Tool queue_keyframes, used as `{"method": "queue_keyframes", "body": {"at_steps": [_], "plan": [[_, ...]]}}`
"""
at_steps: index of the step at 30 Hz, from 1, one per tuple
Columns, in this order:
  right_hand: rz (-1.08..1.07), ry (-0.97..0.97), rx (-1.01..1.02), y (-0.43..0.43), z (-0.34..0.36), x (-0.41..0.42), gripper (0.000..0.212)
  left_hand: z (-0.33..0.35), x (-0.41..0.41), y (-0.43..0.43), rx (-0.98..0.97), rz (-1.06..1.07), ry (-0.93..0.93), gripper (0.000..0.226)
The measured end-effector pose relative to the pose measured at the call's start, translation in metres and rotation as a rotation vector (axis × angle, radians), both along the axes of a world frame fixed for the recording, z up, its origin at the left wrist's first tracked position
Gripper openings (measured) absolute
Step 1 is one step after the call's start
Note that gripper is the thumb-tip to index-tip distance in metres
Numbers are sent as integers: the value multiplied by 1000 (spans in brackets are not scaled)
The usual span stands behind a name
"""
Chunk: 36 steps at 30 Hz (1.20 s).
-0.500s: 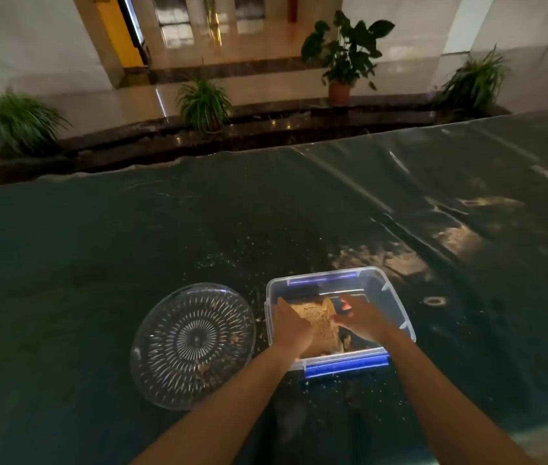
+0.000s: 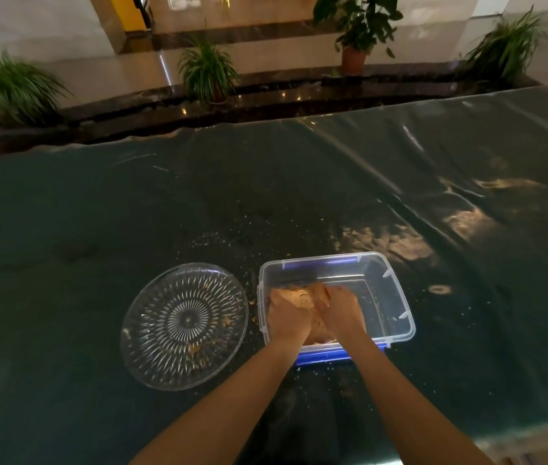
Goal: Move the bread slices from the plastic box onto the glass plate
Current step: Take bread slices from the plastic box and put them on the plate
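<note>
So you're basically at the start here. Both your left hand [image 2: 287, 315] and right hand [image 2: 341, 310] are down in the plastic box [image 2: 396, 298], closed around the bread slices [image 2: 299, 297] from either side. The glass plate [image 2: 152, 362], just beside the box on the worktop [image 2: 98, 213], only has crumbs on it. I'd say the whole transfer is left to do.

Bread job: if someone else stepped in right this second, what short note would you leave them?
Left hand and right hand: both inside the plastic box, closed on the bread slices at its left end.
Glass plate: left of the box on the dark table cover, holding only crumbs.
Done: no slice moved yet.
Left: lift the bread across onto the plate.
</note>
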State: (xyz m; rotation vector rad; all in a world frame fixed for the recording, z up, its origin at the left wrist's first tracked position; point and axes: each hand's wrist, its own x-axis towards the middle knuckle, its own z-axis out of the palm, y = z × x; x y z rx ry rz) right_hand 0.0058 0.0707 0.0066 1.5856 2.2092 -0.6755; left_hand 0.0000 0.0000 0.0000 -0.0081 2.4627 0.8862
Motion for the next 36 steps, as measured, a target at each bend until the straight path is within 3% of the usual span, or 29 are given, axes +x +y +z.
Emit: {"method": "queue_keyframes", "body": {"at_steps": [2,5,9,16,20,25,27,29,32,36], "plan": [[126,143,18,4,-5,4,38,3,0,-1,18,43,-11,60],[220,639,-201,18,-15,28,27,7,0,-3,77,84,-46,59],[182,855,-279,19,5,29,13,14,-1,-10,244,265,-110,47],[365,901,-356,25,60,30,22,37,-1,-22,586,326,-140,39],[371,932,-358,28,83,25,19,50,-9,-36,780,225,-215,37],[200,1016,-470,17,99,10,23,64,-29,-59,908,224,-222,41],[126,1029,-457,5,98,2,24,70,-37,-70,953,274,-203,33],[104,1011,-403,-13,94,-10,28,73,-47,-82,935,354,-169,29],[114,945,-372,-44,83,-31,33,74,-64,-105,814,457,-155,45],[130,829,-407,-86,57,-62,38,59,-89,-144,691,525,-206,39]]}}
